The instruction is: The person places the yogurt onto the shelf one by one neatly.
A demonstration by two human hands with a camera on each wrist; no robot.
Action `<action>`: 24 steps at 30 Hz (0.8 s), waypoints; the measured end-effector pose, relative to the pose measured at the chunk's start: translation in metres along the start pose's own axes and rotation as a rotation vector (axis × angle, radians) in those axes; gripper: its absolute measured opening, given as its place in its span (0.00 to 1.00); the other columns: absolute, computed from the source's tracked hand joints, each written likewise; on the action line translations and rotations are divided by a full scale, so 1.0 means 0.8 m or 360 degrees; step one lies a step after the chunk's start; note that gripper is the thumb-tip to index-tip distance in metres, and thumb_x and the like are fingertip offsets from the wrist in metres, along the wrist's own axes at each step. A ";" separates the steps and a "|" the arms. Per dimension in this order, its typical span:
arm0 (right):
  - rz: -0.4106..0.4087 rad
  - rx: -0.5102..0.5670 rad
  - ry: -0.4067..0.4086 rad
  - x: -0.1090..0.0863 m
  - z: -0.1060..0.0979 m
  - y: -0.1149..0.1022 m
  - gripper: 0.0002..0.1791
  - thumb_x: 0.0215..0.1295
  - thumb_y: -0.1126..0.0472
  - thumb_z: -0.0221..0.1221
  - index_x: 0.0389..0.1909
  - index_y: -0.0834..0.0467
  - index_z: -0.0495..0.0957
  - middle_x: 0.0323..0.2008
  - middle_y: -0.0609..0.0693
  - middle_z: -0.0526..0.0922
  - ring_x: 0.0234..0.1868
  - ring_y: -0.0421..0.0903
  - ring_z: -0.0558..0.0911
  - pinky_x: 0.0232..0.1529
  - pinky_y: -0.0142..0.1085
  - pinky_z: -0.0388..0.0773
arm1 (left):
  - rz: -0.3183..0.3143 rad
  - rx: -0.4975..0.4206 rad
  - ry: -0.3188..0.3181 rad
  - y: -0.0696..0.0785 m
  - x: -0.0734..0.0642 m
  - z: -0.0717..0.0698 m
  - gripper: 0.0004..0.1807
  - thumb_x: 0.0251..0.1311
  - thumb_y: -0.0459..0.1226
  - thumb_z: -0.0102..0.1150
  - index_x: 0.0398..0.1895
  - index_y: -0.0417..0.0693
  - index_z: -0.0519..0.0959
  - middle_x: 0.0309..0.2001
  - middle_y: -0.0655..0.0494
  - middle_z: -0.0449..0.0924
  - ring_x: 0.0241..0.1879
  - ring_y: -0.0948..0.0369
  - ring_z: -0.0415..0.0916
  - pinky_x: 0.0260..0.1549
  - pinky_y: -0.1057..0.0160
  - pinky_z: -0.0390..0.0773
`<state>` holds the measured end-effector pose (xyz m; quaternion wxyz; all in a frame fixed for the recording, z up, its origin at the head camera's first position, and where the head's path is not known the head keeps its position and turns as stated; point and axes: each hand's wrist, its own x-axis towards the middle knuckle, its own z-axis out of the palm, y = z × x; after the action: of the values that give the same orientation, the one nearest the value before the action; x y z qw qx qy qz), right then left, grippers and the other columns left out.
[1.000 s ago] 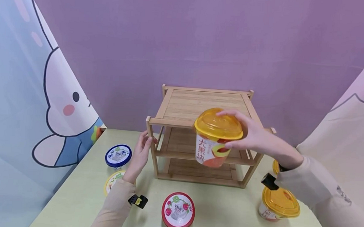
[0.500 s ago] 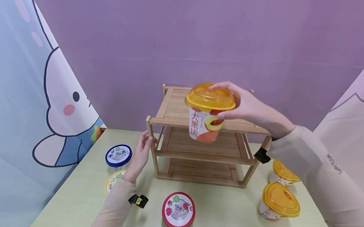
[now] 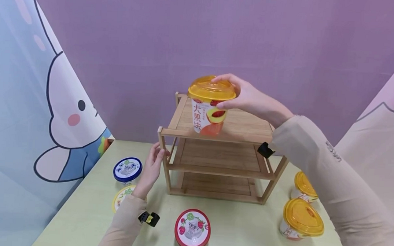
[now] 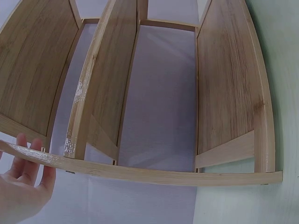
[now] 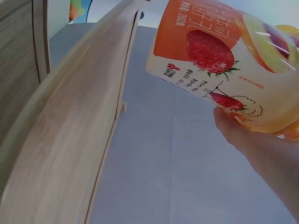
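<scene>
My right hand point(image 3: 247, 99) grips a fruit yogurt cup point(image 3: 202, 117) just below its domed amber lid, thumb in front and fingers over the lid. The cup is upright above the front left of the top board of a three-tier wooden shelf rack point(image 3: 249, 127). In the right wrist view the printed cup point(image 5: 205, 51) hangs apart from the board point(image 5: 79, 107). My left hand point(image 3: 153, 167) holds the rack's front left post, and in the left wrist view its fingers point(image 4: 28, 163) lie at that post point(image 4: 140, 173). The far fingers are partly hidden.
Two more amber-lidded cups point(image 3: 303, 217) stand right of the rack. A red-lidded tub point(image 3: 192, 230) sits in front. On the left are a blue-lidded tub point(image 3: 127, 169) and a yellow-lidded tub point(image 3: 121, 198), partly behind my forearm. A purple curtain point(image 3: 220, 39) hangs behind.
My right hand has lifted the yogurt cup and carried it left and away, from in front of the rack to above its top board. The left hand has stayed at the post.
</scene>
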<state>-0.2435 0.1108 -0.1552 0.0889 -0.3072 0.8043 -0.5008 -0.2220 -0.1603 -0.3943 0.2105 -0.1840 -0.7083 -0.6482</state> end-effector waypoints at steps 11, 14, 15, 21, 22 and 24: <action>0.0086 0.0080 -0.0094 0.044 0.011 0.009 0.33 0.49 0.64 0.64 0.56 0.50 0.60 0.51 0.52 0.69 0.49 0.48 0.71 0.51 0.40 0.66 | -0.0277 0.0050 0.0006 0.015 0.000 0.001 0.16 0.67 0.36 0.35 0.55 0.37 0.59 0.37 0.46 0.71 0.43 0.53 0.69 0.46 0.56 0.66; 0.0093 0.0075 -0.0119 0.053 0.015 0.011 0.34 0.49 0.63 0.64 0.56 0.50 0.60 0.51 0.52 0.69 0.50 0.47 0.71 0.52 0.40 0.66 | -0.0267 0.0051 -0.0003 0.014 0.000 -0.001 0.16 0.67 0.37 0.36 0.55 0.39 0.60 0.38 0.44 0.71 0.43 0.52 0.69 0.46 0.56 0.65; 0.0094 0.0076 -0.0123 0.056 0.017 0.011 0.34 0.49 0.63 0.64 0.56 0.50 0.60 0.51 0.51 0.68 0.50 0.47 0.71 0.52 0.40 0.66 | -0.0260 0.0052 -0.0002 0.013 0.000 -0.001 0.17 0.67 0.37 0.36 0.55 0.39 0.60 0.37 0.45 0.71 0.43 0.52 0.69 0.46 0.56 0.65; 0.0093 0.0101 -0.0148 0.068 0.025 0.013 0.34 0.49 0.64 0.64 0.56 0.51 0.60 0.52 0.52 0.68 0.50 0.47 0.71 0.52 0.40 0.66 | -0.0243 0.0055 0.0006 0.011 0.000 -0.002 0.17 0.67 0.37 0.36 0.55 0.38 0.60 0.36 0.48 0.72 0.43 0.53 0.70 0.46 0.57 0.65; 0.0098 0.0095 -0.0149 0.070 0.025 0.013 0.34 0.49 0.63 0.64 0.56 0.51 0.60 0.52 0.51 0.68 0.50 0.47 0.71 0.52 0.40 0.66 | -0.0244 0.0052 0.0008 0.011 0.000 -0.002 0.17 0.67 0.37 0.36 0.55 0.38 0.60 0.36 0.48 0.72 0.43 0.53 0.70 0.46 0.57 0.65; 0.0108 0.0081 -0.0150 0.072 0.026 0.014 0.33 0.48 0.63 0.64 0.56 0.50 0.60 0.52 0.51 0.68 0.49 0.47 0.71 0.51 0.39 0.66 | -0.0247 0.0044 0.0010 0.012 0.001 -0.001 0.17 0.67 0.36 0.36 0.56 0.38 0.60 0.36 0.48 0.72 0.43 0.53 0.70 0.47 0.57 0.65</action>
<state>-0.2848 0.0648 -0.1655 0.1515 -0.3006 0.7961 -0.5028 -0.2175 -0.1603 -0.3862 0.1643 -0.1235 -0.7286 -0.6534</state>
